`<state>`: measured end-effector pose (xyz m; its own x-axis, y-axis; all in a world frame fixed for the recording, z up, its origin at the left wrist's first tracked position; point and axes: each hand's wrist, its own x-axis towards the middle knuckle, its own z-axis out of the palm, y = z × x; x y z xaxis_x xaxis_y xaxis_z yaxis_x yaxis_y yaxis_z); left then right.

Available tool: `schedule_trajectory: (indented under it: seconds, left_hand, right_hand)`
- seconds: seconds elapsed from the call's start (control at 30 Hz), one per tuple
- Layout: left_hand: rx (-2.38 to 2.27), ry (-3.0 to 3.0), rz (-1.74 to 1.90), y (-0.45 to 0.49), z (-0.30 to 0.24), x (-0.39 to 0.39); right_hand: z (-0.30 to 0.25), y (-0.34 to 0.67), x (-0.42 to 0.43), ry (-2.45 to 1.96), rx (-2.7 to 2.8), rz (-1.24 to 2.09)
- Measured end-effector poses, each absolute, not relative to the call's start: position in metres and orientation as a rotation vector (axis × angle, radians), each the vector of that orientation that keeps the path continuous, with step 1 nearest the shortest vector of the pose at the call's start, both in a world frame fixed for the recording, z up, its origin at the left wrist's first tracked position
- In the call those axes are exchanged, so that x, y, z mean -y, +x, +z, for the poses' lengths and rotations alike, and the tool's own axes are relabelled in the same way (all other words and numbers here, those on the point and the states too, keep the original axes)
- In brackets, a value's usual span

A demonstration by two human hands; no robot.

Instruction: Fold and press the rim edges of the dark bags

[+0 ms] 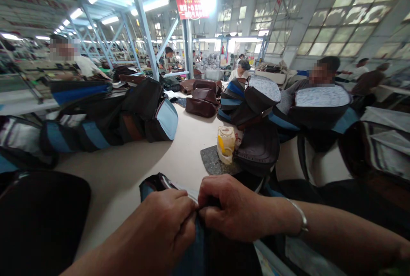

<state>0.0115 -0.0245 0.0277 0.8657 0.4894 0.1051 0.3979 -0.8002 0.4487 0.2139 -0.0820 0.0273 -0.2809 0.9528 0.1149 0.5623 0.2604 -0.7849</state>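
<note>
My left hand (168, 220) and my right hand (232, 207) meet over a black-and-blue sewn fabric piece (188, 254) at the near side of the table. Both hands have their fingers closed on its edge, knuckles almost touching. A pale strip shows along the edge just beyond my left fingers. The exact spot that the fingertips pinch is hidden behind the hands. On my right wrist is a silver bangle (299, 215). Beyond my right hand, a cut-open whitish plastic container (226, 141) with a yellow thing in it stands on a dark grey slab (211, 161).
Black-and-blue sewn pieces are piled at left (102, 129) and right (250, 97). A brown leather-like piece (201, 103) lies at the far end of the white table (185, 139). A dark rounded panel (45, 216) lies at near left. A person (326, 69) sits behind the right pile.
</note>
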Motion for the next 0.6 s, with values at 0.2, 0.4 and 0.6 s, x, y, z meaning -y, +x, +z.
schedule_trajectory:
  seconds: [0.2, 0.4, 0.6]
  left_hand:
    - [-0.594, 2.817, 0.487, 0.008, 0.021, 0.025]
    - [-0.503, 2.824, 0.747, 0.005, 0.016, 0.025]
    - [-0.381, 2.722, 0.739, -0.005, 0.009, 0.025]
  right_hand:
    - [0.025, 0.214, 0.081, -1.367, 1.788, 0.979]
    - [0.009, 0.215, 0.088, -1.160, 1.825, 0.606]
    - [0.009, 0.226, 0.099, -0.967, 2.203, 0.072]
